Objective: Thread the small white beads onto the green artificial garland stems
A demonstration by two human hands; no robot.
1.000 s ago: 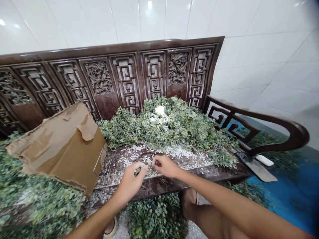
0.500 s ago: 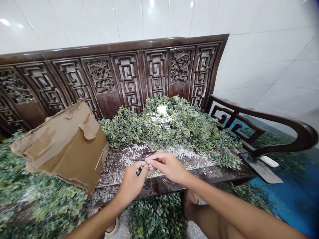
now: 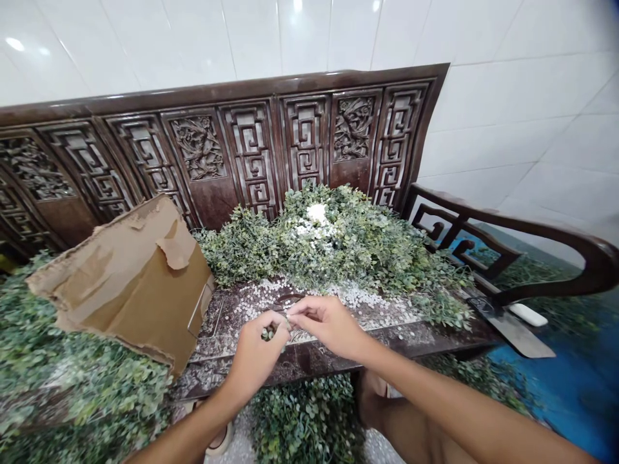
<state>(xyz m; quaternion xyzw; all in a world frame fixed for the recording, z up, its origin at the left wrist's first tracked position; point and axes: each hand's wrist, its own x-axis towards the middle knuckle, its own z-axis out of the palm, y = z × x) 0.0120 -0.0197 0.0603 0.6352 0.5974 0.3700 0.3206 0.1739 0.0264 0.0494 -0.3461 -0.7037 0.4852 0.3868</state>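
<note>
My left hand (image 3: 261,341) is closed, with a small green leafy sprig (image 3: 267,333) showing between its curled fingers. Its fingertips meet those of my right hand (image 3: 331,325), which is pinched at the same spot; whatever lies between the right fingertips is too small to make out. Both hands are over the front of the dark wooden bench seat (image 3: 309,358). Behind them, many small white pieces (image 3: 360,298) are scattered on the seat. A large heap of green artificial foliage (image 3: 377,251) rests against the backrest, with a white pile (image 3: 316,212) on it.
A torn cardboard piece (image 3: 140,290) leans at the left beside more foliage (image 3: 111,380). At the right are a curved armrest (image 3: 546,235), a flat metal blade (image 3: 525,338) and a white oblong object (image 3: 529,315). Foliage (image 3: 309,419) also lies below the seat.
The view has shifted slightly. My left fingers have turned a little, and more of the green sprig shows in them. My right hand stays pinched beside them.
</note>
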